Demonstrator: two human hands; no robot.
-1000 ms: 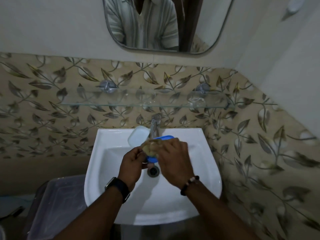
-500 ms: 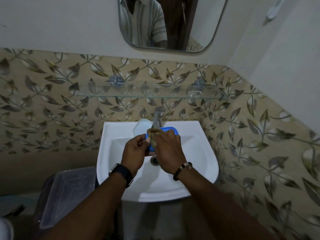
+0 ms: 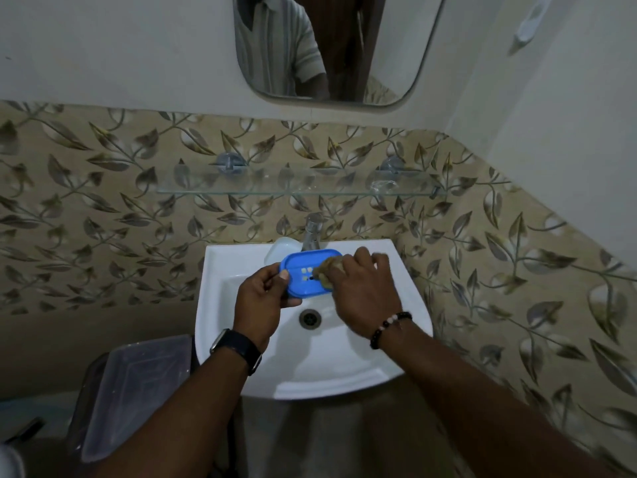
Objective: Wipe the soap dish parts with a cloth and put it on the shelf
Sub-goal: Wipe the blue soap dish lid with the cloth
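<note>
left hand [image 3: 263, 298]: fingers clamping the left end of the blue soap dish tray [image 3: 306, 273], holding it over the white sink [image 3: 344, 360], centre of frame
right hand [image 3: 363, 294]: fingers closing on a brownish cloth [image 3: 327, 270], pressing it on the tray's right side
white soap dish part [image 3: 281, 248]: sitting on sink rim, left of tap [image 3: 312, 234]
glass shelf [image 3: 275, 186]: hanging on wall above tap, under mirror [image 3: 336, 46]
</note>
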